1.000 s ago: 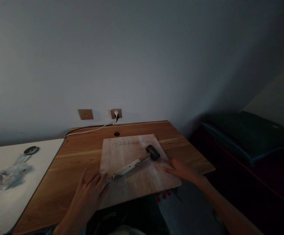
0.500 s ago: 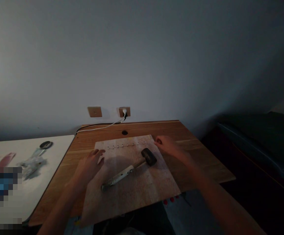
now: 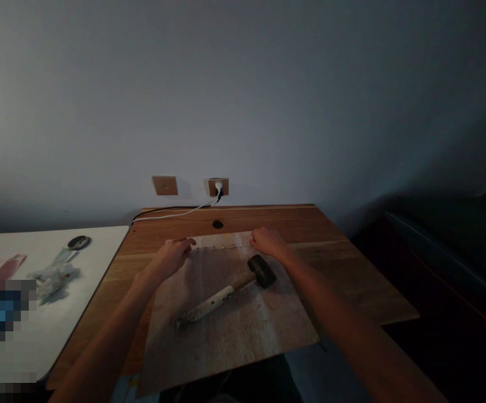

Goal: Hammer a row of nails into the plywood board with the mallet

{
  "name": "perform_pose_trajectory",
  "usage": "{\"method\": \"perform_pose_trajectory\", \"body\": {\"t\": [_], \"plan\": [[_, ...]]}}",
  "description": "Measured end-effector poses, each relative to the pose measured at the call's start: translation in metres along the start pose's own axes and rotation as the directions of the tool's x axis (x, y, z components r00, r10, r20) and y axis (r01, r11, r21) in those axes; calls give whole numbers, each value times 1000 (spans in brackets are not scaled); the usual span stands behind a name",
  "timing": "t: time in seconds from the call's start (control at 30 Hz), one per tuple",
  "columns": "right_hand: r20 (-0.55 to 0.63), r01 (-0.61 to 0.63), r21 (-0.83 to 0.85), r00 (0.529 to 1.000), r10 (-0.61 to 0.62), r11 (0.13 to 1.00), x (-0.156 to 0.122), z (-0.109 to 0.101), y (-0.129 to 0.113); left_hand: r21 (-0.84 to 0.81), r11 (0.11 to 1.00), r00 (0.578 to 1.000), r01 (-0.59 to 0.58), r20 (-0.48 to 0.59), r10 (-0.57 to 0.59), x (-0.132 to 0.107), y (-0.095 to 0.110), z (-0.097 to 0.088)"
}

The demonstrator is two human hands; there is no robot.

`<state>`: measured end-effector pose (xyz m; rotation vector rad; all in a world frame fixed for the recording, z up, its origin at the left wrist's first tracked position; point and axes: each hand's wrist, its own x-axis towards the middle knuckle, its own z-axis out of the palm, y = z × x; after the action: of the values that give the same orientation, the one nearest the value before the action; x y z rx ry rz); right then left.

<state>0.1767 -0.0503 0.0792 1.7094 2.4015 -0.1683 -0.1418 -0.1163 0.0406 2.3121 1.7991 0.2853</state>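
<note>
A pale wooden board (image 3: 234, 324) lies on the brown wooden desk (image 3: 335, 263), its near edge overhanging the desk towards me. On it rests a hammer (image 3: 226, 291) with a black head and a light handle, lying diagonally. A row of small nails (image 3: 221, 247) runs along the board's far edge. My left hand (image 3: 171, 256) grips the far left corner of the board, fingers curled over the edge. My right hand (image 3: 268, 242) is closed on the far edge at the right end of the nail row, just behind the hammer head.
A white cable (image 3: 175, 214) runs from a wall socket (image 3: 216, 186) along the desk's back edge. A round hole (image 3: 217, 224) sits in the desk top. Left of the desk stands a white table (image 3: 37, 313) with a few small items. Dark furniture (image 3: 448, 235) lies to the right.
Both hands have moved from the board's near sides to its far edge, and the board with the hammer now lies closer to me, overhanging the desk more.
</note>
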Motion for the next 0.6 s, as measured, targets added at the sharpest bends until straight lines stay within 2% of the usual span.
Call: {"method": "perform_pose_trajectory", "body": {"t": [0.23,0.33,0.43,0.6], "plan": [[9,93,-29,996,-92,995,0,-8,-8,25,1000,999,1,-52,0,6,3,-9],[16,136,-13,991,-136,991,2,-7,-13,24,1000,999,-14,-40,15,9,5,-10],[20,151,-6,988,-150,989,4,-4,-21,17,999,1000,-27,-2,27,12,9,-4],[15,163,9,987,-163,987,8,2,-27,16,999,999,-45,-2,45,14,15,7]]}}
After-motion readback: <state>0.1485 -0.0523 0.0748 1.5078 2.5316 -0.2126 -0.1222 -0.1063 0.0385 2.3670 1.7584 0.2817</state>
